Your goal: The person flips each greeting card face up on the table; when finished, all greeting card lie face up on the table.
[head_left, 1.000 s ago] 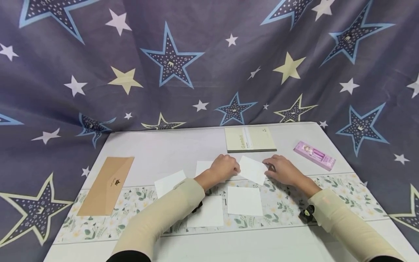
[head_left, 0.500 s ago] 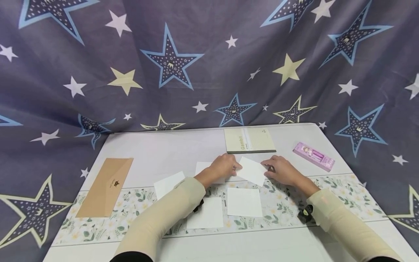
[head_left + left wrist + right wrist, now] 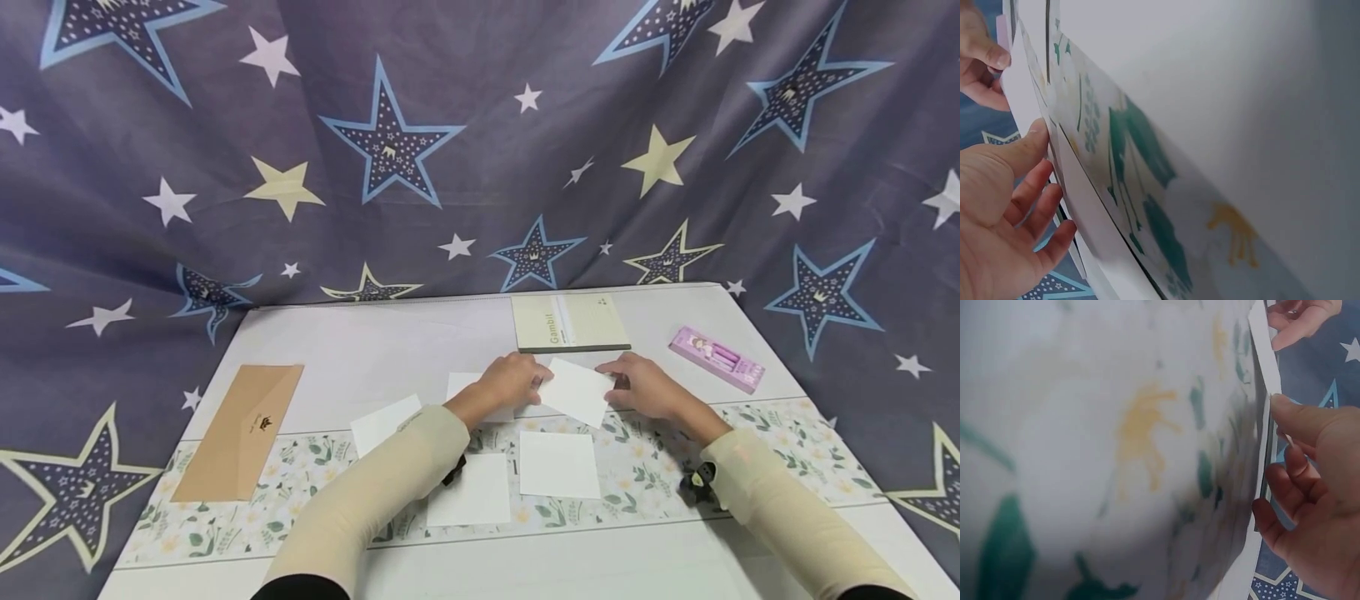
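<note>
A white square paper (image 3: 575,392) lies tilted between my two hands, in front of the notebook. At its left edge, the thumb and forefinger of my left hand (image 3: 513,382) pinch it. My right hand (image 3: 647,387) pinches its right edge between thumb and fingers; in the right wrist view the thumb of that hand (image 3: 1319,481) sits right on the paper's edge. The left wrist view shows my left hand (image 3: 1007,206) with its other fingers loosely bent below the thumb. Another white square (image 3: 558,465) lies flat just nearer to me.
More white squares lie under and beside my left arm, including one paper (image 3: 472,492) on the floral strip (image 3: 637,475). Behind stands no gap before the Gambit notebook (image 3: 570,323). A brown envelope (image 3: 238,433) lies left, a pink pen box (image 3: 717,358) right. A starry curtain (image 3: 450,167) borders the table.
My left thumb and forefinger have straightened a little at the paper's left edge. The paper and right hand stay nearly in place; the whole view shifts slightly.
</note>
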A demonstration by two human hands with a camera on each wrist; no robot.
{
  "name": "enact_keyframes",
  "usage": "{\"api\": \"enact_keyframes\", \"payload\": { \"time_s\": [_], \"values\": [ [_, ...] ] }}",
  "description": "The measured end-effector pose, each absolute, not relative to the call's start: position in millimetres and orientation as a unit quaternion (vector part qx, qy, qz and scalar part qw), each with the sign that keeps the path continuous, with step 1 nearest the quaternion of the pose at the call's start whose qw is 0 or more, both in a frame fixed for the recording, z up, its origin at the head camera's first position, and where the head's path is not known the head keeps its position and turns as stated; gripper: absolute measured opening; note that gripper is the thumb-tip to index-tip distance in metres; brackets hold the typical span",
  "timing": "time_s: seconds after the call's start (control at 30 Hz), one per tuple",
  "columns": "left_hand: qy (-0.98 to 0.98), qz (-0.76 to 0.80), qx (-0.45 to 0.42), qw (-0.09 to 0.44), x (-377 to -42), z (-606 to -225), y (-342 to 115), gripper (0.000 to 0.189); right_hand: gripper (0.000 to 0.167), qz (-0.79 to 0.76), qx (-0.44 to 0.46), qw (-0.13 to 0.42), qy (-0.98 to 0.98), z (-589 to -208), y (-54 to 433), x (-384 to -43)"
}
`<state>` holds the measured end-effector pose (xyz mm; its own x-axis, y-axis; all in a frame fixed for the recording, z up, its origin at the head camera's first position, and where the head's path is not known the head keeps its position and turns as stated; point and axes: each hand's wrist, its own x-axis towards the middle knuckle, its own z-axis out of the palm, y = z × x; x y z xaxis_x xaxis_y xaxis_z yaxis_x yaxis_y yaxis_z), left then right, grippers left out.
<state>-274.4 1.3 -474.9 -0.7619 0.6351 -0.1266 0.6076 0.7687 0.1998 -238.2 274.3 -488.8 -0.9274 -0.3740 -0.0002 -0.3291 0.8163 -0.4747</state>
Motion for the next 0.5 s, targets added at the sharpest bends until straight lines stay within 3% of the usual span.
{"api": "enact_keyframes", "payload": {
  "time_s": [0.1, 0.33, 0.5],
  "values": [
    [0.936, 0.072, 0.333, 0.085, -275, -473, 2, 0.054, 0.048, -0.259, -0.19, 0.045, 0.946, -486, 277, -239],
    [0.942, 0.122, 0.302, 0.083, -274, -473, 3, 0.079, 0.05, -0.289, -0.205, 0.039, 0.934, -482, 282, -238],
    [0.937, 0.182, 0.286, 0.082, -273, -474, 6, 0.067, 0.049, -0.315, -0.219, 0.027, 0.923, -479, 286, -235]
  ]
}}
